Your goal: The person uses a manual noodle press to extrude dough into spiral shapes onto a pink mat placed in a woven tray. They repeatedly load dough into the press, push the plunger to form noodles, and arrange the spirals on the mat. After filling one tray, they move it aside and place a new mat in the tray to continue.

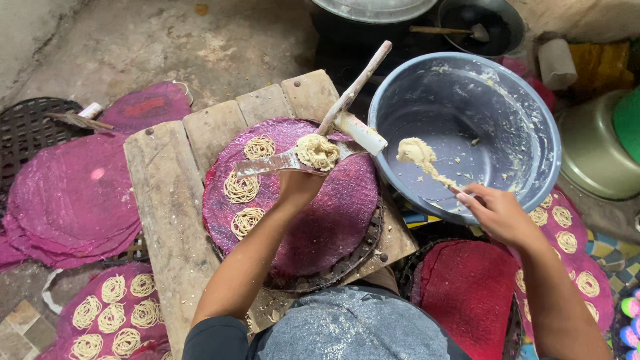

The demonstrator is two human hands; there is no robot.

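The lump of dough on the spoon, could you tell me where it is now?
In the head view it hangs right of centre, inside the grey basin, lifted by the right hand.

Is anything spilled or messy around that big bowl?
Dough is smeared up the grey bowl wall, with crumbs across its bottom. Otherwise the noodle coils sit neatly on the purple mat.

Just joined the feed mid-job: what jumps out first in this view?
The round purple mat on the wooden board at centre, carrying three pale noodle coils along its left side. Above it the left hand holds a press loaded with dough. To the right, the right hand lifts a lump of dough on a stick over the big grey basin.
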